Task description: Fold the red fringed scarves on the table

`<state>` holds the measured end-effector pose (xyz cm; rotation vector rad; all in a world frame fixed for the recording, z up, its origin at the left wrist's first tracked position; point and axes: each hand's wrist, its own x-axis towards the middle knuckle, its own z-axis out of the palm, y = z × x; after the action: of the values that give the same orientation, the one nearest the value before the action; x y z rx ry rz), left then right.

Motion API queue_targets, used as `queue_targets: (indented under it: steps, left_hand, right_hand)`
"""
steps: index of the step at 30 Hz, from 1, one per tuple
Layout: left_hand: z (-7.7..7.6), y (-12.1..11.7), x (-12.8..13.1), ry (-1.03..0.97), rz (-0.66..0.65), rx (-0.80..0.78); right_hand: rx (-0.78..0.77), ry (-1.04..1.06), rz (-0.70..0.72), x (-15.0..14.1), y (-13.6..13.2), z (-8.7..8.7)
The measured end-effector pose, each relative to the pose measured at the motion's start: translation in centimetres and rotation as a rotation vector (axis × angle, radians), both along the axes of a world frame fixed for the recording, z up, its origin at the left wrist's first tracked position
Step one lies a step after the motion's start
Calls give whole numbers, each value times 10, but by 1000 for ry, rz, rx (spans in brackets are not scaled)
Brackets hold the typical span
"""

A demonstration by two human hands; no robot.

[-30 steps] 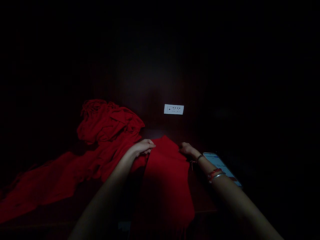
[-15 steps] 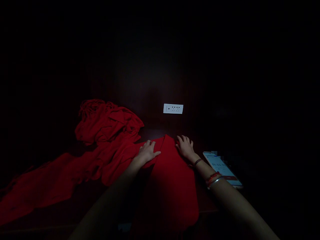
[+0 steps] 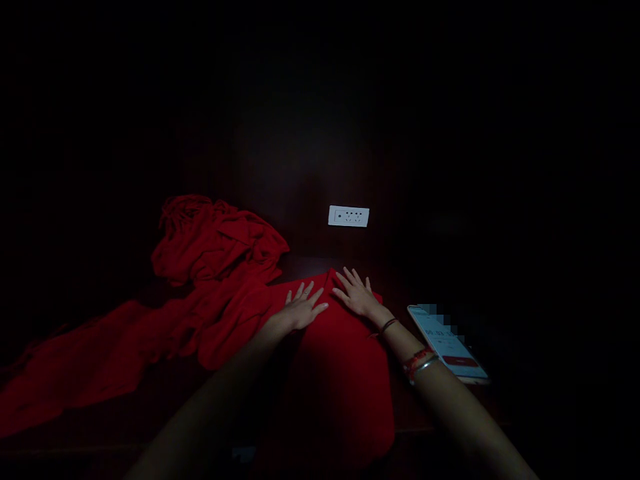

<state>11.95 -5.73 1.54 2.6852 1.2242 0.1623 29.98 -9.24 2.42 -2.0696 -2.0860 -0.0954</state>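
Observation:
A long red cloth (image 3: 345,380), perhaps a scarf, lies on the dark table with a fold near its far edge and its near end hanging over the front. My left hand (image 3: 302,309) rests flat on the cloth, left of the fold, fingers spread. On the right side of the fold, my right hand (image 3: 356,295) also lies flat with its fingers apart. Neither hand grips the fabric. A crumpled red pile with fringes (image 3: 220,243) sits to the left, and more loose red fabric (image 3: 95,357) trails from it toward the lower left.
To the right of my right forearm lies a phone (image 3: 453,347) with its screen lit, showing a timer. A white wall socket (image 3: 349,216) is set in the dark panel behind the table. Much of the surroundings is too dark to make out.
My right hand has moved left from the cloth's right edge onto it, near the fold. My left hand has shifted slightly right, its fingers more spread.

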Motion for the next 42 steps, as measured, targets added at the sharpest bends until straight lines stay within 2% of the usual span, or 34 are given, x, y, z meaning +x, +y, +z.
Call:
queue_targets:
  steps: [4, 6, 9, 12, 14, 17, 20, 23, 26, 30, 31, 33, 36, 38, 40, 42]
  left_hand:
    - [-12, 5, -1, -12, -9, 45]
    - [-13, 13, -3, 10, -15, 28]
    - [-4, 30, 4, -1, -30, 48]
    - [10, 47, 31, -74, -1, 167]
    - [14, 55, 53, -112, -53, 233]
    - [5, 67, 76, -17, -161, 145]
    - [-9, 79, 82, 84, -80, -21]
    - [-15, 86, 79, 96, -9, -75]
    - [-14, 84, 76, 97, 36, -41]
    - [-14, 74, 77, -48, -65, 237]
    - [-14, 72, 78, -67, -85, 254]
    - [-15, 68, 79, -35, -73, 165]
    - [-15, 67, 78, 57, 22, -24]
    - [-14, 68, 77, 59, 82, -73]
    - [-11, 69, 78, -11, 105, -71]
    - [-5, 73, 82, -181, 127, -74]
  right_hand:
    - [-252, 26, -34, -1, 21, -5]
    - [-307, 60, -33, 0, 26, -9]
    - [-233, 86, -22, 10, 22, -8]
    - [-83, 43, -94, 25, 12, -3]
    - [-91, 22, -129, 33, 7, -1]
    - [-294, 64, -164, 37, 6, -7]
    - [-402, 104, -198, 36, 7, -13]
    - [-429, 107, -243, 33, 6, -12]
    - [-389, 76, -291, 31, 4, -9]
    - [-162, 42, -222, 30, 2, -7]
    - [-136, 50, -196, 30, 2, -8]
    - [-172, 76, -162, 30, 4, -9]
    - [-305, 105, -158, 32, 6, -12]
    - [-342, 109, -179, 32, 8, -14]
    - [-313, 94, -201, 32, 9, -13]
    - [-223, 72, -218, 31, 9, -12]
